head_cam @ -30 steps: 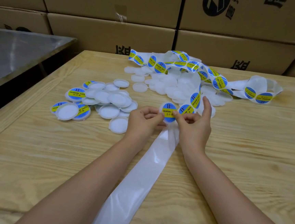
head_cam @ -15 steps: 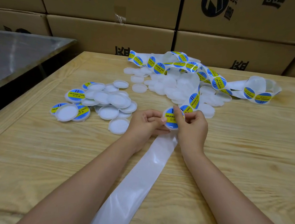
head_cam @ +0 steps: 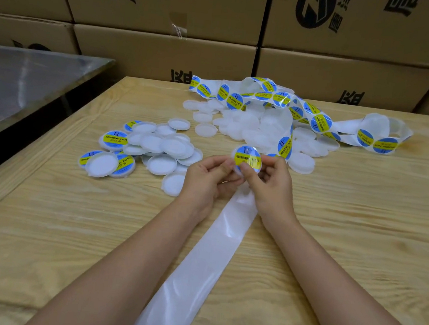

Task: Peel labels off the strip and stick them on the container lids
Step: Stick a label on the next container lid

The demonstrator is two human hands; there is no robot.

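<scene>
Labelled lid held just above the counter, pinched at its rim by fingers of left hand and right hand. Risk: uneven thumb pressure could trap a crease or leave an edge lifted.

Pale wooden table, grain running left to right. Left of centre: a loose pile of white container lids, several upturned, a few showing blue-and-yellow labels. Rear centre: a heap of unlabelled lids, with the label strip coiled over and beside it. Bare backing strip runs along the tabletop to the near edge.
</scene>
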